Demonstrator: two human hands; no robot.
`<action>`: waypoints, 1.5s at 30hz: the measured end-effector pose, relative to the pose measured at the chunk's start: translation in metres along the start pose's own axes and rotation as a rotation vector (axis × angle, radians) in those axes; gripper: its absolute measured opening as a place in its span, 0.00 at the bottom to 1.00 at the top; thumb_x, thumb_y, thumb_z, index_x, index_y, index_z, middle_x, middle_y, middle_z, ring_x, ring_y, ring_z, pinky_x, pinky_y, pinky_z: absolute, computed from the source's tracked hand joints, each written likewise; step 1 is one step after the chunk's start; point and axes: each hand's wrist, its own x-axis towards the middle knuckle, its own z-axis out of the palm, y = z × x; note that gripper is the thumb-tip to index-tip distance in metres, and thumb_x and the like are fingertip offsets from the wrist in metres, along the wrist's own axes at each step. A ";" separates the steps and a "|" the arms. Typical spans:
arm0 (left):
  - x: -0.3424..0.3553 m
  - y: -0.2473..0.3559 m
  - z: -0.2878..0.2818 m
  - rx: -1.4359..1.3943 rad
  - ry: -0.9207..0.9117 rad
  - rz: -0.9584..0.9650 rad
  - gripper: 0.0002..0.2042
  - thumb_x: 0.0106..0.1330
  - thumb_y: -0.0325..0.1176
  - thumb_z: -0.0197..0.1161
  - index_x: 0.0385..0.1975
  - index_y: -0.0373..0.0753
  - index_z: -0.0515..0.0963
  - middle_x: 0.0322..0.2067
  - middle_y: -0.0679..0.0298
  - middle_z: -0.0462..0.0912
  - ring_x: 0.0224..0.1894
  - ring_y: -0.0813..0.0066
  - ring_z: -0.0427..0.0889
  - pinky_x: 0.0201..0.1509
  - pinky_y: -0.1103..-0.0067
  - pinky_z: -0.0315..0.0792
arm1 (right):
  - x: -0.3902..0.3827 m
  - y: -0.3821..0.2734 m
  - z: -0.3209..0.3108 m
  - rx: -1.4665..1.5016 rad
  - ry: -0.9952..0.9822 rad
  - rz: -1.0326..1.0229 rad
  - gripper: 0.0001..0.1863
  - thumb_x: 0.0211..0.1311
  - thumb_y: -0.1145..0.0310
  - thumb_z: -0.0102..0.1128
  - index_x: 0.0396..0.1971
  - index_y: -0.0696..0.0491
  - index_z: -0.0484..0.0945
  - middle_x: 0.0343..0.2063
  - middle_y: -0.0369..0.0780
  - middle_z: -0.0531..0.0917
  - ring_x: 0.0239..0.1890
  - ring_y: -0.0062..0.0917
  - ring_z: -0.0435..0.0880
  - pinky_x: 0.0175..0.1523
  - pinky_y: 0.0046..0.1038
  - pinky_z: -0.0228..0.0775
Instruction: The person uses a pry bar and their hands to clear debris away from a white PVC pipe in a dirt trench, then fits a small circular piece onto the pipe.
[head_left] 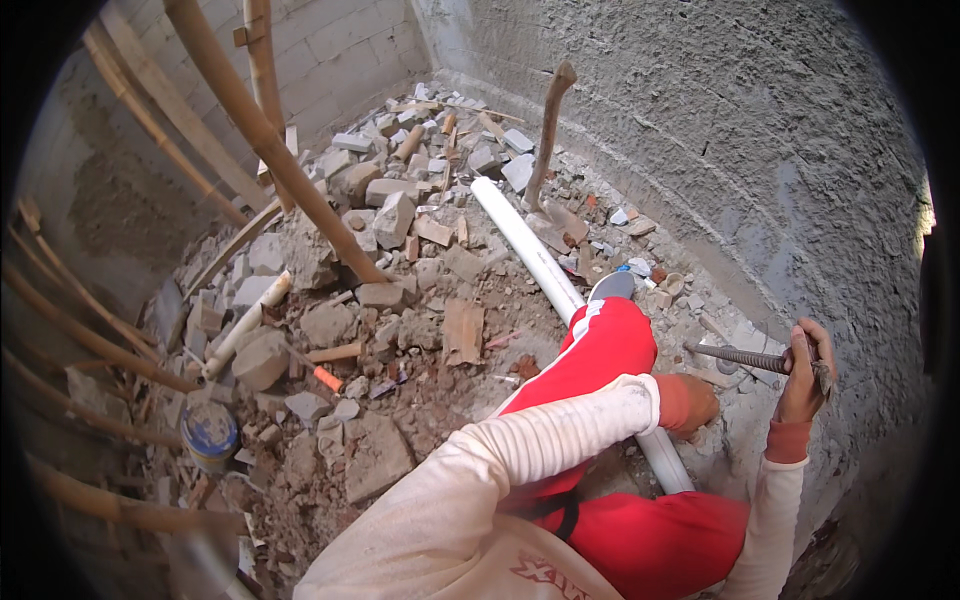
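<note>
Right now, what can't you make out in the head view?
All in the head view:
Left hand: its fingertips, hidden by the hand itself.
White pipe: its middle, behind the red trousers and left sleeve.
Ribbed metal bar: the gripped part, covered by the right hand.
Bamboo poles: outer ends, cut off by the dark rim.

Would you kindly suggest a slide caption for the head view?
Right hand holds a ribbed metal rod; a white plastic pipe crosses rubble.

Ribbed metal rod (745,358); smooth plastic pipe (527,240); rough, matt wall (700,120).
</note>
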 end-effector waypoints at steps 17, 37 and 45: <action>-0.024 0.028 -0.052 -0.238 0.215 0.218 0.18 0.56 0.43 0.70 0.43 0.41 0.83 0.31 0.55 0.86 0.38 0.50 0.84 0.43 0.63 0.77 | 0.001 0.016 -0.002 -0.021 -0.100 -0.067 0.11 0.63 0.79 0.54 0.43 0.63 0.79 0.32 0.39 0.81 0.22 0.12 0.71 0.26 0.16 0.62; -0.016 0.002 0.000 -0.109 0.172 0.042 0.18 0.55 0.42 0.69 0.42 0.38 0.82 0.33 0.52 0.85 0.39 0.49 0.84 0.43 0.61 0.77 | -0.013 -0.001 0.000 -0.004 -0.142 -0.086 0.09 0.61 0.79 0.56 0.41 0.60 0.79 0.26 0.34 0.77 0.22 0.12 0.69 0.27 0.17 0.60; -0.021 0.005 0.006 -0.119 0.155 0.070 0.18 0.55 0.43 0.70 0.42 0.41 0.82 0.35 0.51 0.85 0.40 0.47 0.83 0.46 0.60 0.76 | -0.019 -0.009 -0.003 -0.048 -0.166 -0.077 0.08 0.63 0.75 0.60 0.41 0.60 0.79 0.25 0.33 0.76 0.23 0.12 0.69 0.27 0.17 0.60</action>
